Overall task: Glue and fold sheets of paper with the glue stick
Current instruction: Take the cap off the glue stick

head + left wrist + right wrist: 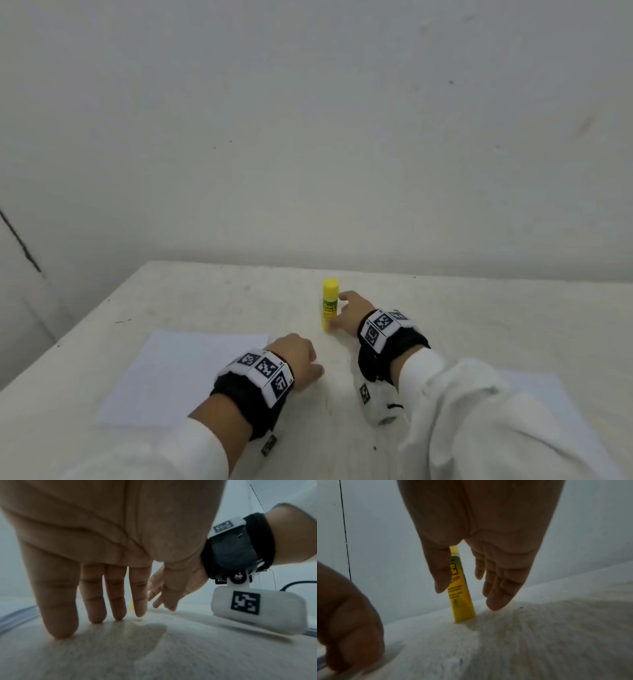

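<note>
Yellow glue stick (330, 304) stands up on the table (479, 308), just past the paper (178, 373). I think I am at the start: picking it up. My right hand (349, 313) is spread around it, not squeezing yet. Next, pinch and lift. My left hand (296, 356) holds nothing, fingers down on the table.

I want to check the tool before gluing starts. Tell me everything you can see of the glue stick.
The glue stick is a slim yellow tube, plastic by its look, with a yellow cap still on and a green label with print too blurred to read. It stands upright on the white table, beyond the sheet of paper. The right hand reaches around it, thumb and fingers on either side; whether they touch it yet is unclear.
</note>
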The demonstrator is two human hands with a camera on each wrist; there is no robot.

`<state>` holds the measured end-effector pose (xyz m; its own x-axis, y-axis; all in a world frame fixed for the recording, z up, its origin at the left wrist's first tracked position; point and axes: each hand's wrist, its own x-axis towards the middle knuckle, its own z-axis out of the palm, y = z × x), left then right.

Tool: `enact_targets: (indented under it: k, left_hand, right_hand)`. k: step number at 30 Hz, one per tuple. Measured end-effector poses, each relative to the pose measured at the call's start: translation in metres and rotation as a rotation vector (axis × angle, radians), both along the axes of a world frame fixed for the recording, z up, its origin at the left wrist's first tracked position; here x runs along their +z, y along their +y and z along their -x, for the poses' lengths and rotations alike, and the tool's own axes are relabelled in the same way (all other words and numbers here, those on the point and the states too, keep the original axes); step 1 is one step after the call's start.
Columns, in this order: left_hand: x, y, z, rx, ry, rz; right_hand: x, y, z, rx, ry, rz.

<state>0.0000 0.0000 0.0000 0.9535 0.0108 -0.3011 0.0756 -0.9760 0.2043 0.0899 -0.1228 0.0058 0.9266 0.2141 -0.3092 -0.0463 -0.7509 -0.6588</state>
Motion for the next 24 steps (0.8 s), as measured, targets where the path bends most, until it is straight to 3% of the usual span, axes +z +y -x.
enact_targets:
  k: [5, 9, 15, 20, 24]
  left_hand:
    - [-0.005, 0.002, -0.005, -0.005, 0.032, -0.019]
    - [-0.003, 0.006, -0.007, -0.007, 0.023, 0.005]
    - [0.021, 0.001, -0.006, 0.047, -0.203, 0.421]
    - [0.029, -0.006, -0.004, 0.096, -0.259, 0.767]
    - [0.03, -0.006, -0.005, 0.118, -0.322, 0.817]
  right_hand:
    - [0.006, 0.007, -0.005, 0.115, -0.078, 0.178]
    - [0.012, 0.001, 0.007, 0.159, -0.066, 0.192]
    - [0.018, -0.017, 0.037, 0.158, -0.05, -0.002]
    - [0.039, -0.027, 0.057, 0.18, -0.088, -0.062]
    - [0.059, -0.038, 0.055, 0.156, -0.055, -0.107]
